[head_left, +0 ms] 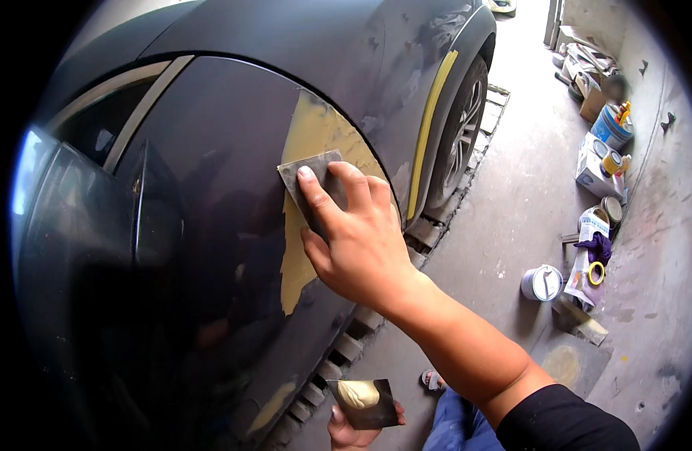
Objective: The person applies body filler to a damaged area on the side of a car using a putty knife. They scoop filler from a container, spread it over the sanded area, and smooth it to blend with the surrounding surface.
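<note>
My right hand (365, 237) grips a thin grey putty spreader (323, 179), pressing it with the fingertips against the rear part of a dark car door (218, 143). Around the spreader lies a broad patch of yellowish body filler (316, 124), running down from the door's curved rear edge. Low in the picture, my left hand (351, 436) holds a dark square mixing plate (372, 418) from below. A mound of pale yellow filler (357, 392) sits on that plate. A smaller filler patch (273, 408) shows lower on the door.
Yellow masking tape (432, 128) lines the arch by the rear wheel (462, 135). A lidded paint can (542, 283) stands on the floor to the right. Boxes, a blue bucket (611, 126) and a tape roll (596, 273) line the wall. Floor grating runs beside the car.
</note>
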### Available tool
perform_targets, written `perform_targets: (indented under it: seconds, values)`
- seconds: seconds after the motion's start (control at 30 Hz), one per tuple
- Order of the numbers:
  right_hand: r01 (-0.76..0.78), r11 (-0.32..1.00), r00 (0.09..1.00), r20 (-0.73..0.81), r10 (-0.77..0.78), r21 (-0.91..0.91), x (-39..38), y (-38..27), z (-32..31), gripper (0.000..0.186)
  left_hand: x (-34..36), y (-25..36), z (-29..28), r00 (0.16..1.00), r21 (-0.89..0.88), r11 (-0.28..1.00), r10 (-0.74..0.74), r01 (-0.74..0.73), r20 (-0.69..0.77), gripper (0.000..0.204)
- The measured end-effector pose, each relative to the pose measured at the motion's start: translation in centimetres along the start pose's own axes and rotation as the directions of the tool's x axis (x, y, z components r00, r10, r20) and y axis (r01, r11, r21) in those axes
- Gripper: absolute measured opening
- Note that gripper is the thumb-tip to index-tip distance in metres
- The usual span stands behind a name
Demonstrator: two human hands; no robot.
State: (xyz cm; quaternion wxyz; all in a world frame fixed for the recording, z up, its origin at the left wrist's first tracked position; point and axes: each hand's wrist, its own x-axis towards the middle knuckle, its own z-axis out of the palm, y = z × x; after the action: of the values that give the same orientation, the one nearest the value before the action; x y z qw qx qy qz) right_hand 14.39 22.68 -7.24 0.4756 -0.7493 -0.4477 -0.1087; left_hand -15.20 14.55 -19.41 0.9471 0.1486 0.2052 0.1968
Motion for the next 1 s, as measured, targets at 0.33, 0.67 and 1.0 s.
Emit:
perform_targets:
  seconds: [0.33,0.67,1.0]
  values:
    - [0.012,0.998,1.000,0.019,-0.013,0.054,-3.0,-0.6,1.3,0.065,0.0,0.3,1.6,0.997,0.007,1.000,-0.008,0.008,0.072,0.081]
    - [0.012,0.994,1.000,0.021,-0.015,0.107,-6.1,-1.2,3.1,0.069,-0.5,0.6,1.9,0.998,-0.077,0.997,0.030,-0.025,0.060,0.096]
    - [-0.017,0.984,0.999,0.045,0.009,0.179,-8.9,-2.0,4.9,0.072,-1.7,1.9,2.3,0.990,-0.106,0.987,0.124,-0.117,0.064,0.094]
